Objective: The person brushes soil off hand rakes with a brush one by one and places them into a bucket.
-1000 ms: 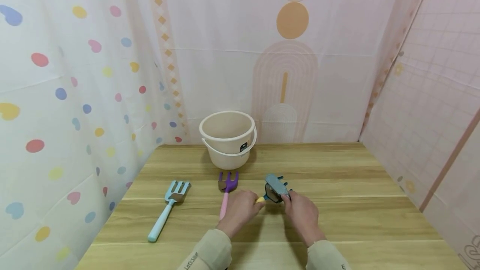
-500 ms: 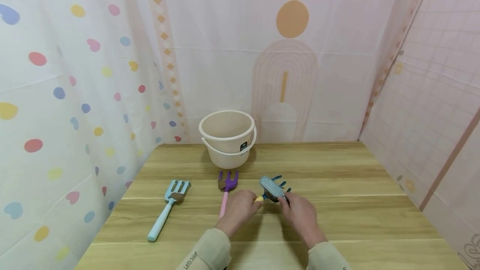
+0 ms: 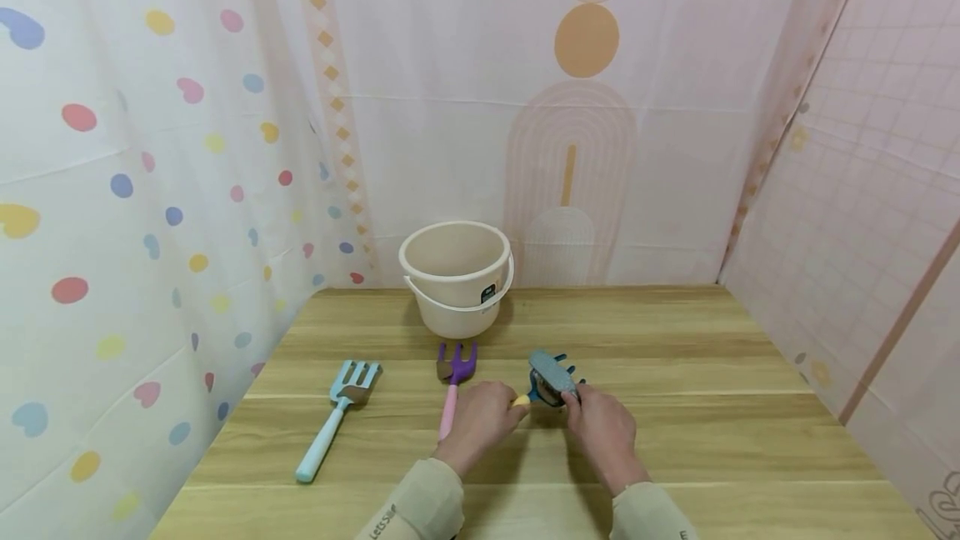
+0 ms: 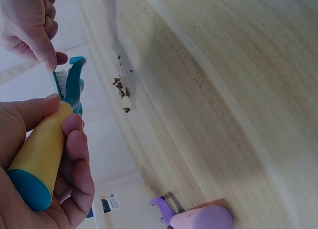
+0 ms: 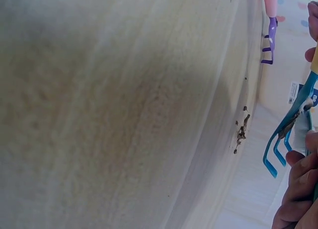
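Note:
My left hand (image 3: 483,417) grips the yellow handle of a blue hand rake (image 4: 42,152), holding it above the table. In my right hand (image 3: 604,430) is a scrubbing brush (image 3: 552,370) with a grey-blue back. Its pale bristles lie against the rake's head, as the right wrist view shows, and brown dirt (image 5: 288,127) clings there. Several dark crumbs of dirt (image 4: 121,88) lie on the table below. Left of my left hand rests a purple hand fork (image 3: 459,367) with a pink handle and a brown patch on its head.
A light blue hand fork (image 3: 335,417), also with a brown patch, lies further left on the wooden table (image 3: 720,407). The cream bucket (image 3: 457,307) stands at the back, its handle hanging down in front. Patterned curtains (image 3: 442,48) enclose the table's back and sides.
The brush slid left across the rake's head toward its handle, then came back right, its back tilting. My left hand stays nearly still. The forks and bucket have not moved.

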`<move>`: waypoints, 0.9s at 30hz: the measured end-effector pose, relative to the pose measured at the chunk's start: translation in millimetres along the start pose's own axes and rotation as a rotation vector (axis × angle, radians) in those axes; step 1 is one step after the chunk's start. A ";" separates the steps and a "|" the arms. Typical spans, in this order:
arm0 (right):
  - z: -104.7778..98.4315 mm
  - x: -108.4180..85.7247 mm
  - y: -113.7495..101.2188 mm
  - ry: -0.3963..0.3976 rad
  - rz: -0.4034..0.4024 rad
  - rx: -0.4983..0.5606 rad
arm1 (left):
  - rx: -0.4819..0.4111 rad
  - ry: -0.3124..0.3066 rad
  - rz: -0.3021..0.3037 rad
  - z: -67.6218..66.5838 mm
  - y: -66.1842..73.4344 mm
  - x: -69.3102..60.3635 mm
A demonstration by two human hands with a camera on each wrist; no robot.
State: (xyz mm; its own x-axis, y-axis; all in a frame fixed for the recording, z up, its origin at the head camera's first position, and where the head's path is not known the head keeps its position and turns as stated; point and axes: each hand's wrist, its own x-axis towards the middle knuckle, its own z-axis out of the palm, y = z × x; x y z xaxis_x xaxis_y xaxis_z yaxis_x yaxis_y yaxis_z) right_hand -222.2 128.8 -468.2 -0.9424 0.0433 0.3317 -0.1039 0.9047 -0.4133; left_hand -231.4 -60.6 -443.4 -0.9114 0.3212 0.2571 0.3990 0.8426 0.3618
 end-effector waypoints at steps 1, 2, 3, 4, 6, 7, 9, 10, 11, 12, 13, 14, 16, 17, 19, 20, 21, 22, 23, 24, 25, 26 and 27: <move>0.1 -0.2 0.2 0.006 0.004 -0.003 | -0.002 -0.005 -0.003 0.1 0.3 0.0; -0.1 -0.2 0.6 0.012 0.012 -0.003 | -0.001 -0.006 -0.005 0.0 0.6 0.1; -0.6 -0.1 1.2 0.019 0.019 -0.004 | 0.002 -0.007 -0.004 0.1 0.9 0.2; -1.5 0.2 1.9 0.020 0.030 -0.005 | 0.006 -0.009 -0.004 0.0 1.6 0.1; -3.1 0.7 3.9 0.027 0.047 0.000 | 0.007 -0.016 -0.007 -0.3 2.6 0.0; -4.3 1.1 4.8 0.027 0.056 0.007 | 0.005 -0.019 -0.008 -0.3 2.6 0.1; -6.7 1.6 5.7 0.035 0.055 0.020 | -0.001 -0.020 -0.007 -0.8 2.6 0.2; -7.5 1.8 5.6 0.037 0.055 0.029 | -0.005 -0.023 -0.011 -0.8 2.2 0.4; -8.3 1.9 5.3 0.042 0.050 0.042 | -0.008 -0.020 -0.010 -0.9 1.5 0.6; -9.4 1.8 4.5 0.046 0.042 0.055 | -0.013 -0.023 -0.018 -1.2 1.0 0.8; -10.6 1.6 3.6 0.045 0.032 0.073 | -0.016 -0.025 -0.024 -1.2 0.3 1.3; -11.8 1.4 2.7 0.044 0.016 0.090 | -0.018 -0.028 -0.030 -1.9 0.0 1.4; -12.9 0.7 1.3 0.019 -0.014 0.107 | -0.015 -0.035 -0.043 -2.5 -1.0 2.2; -13.4 0.1 0.9 0.010 -0.038 0.105 | -0.013 -0.034 -0.045 -3.3 -1.1 2.4; -12.5 -0.8 0.7 -0.013 -0.064 0.096 | -0.009 -0.035 -0.046 -4.4 -1.1 3.2; -11.6 -1.2 1.1 -0.015 -0.069 0.081 | -0.006 -0.035 -0.039 -5.1 -0.7 3.3; -10.4 -1.5 1.8 -0.013 -0.066 0.065 | -0.002 -0.031 -0.028 -5.3 -0.4 3.4; -9.4 -1.7 2.6 -0.004 -0.063 0.048 | -0.003 -0.031 -0.021 -5.6 0.1 3.6; -8.7 -1.8 3.3 -0.001 -0.054 0.041 | -0.005 -0.031 -0.015 -5.7 0.6 3.4; -8.0 -1.8 3.7 -0.001 -0.039 0.039 | -0.006 -0.033 -0.013 -5.7 1.2 3.1; -7.7 -1.8 4.1 -0.001 -0.030 0.036 | -0.008 -0.033 -0.010 -5.2 1.6 2.8; -7.3 -1.8 4.4 0.003 -0.023 0.033 | -0.010 -0.034 -0.011 -4.9 2.0 2.5; -7.0 -1.8 4.6 0.003 -0.019 0.029 | -0.011 -0.032 -0.011 -4.6 2.3 2.2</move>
State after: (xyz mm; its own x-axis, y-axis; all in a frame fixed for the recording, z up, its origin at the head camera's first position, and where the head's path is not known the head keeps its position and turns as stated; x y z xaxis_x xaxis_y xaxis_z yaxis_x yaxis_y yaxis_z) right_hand -218.8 135.9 -464.8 -0.9393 0.0277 0.3419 -0.1309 0.8924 -0.4318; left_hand -232.0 -59.9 -437.9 -0.9183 0.3259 0.2247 0.3901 0.8412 0.3744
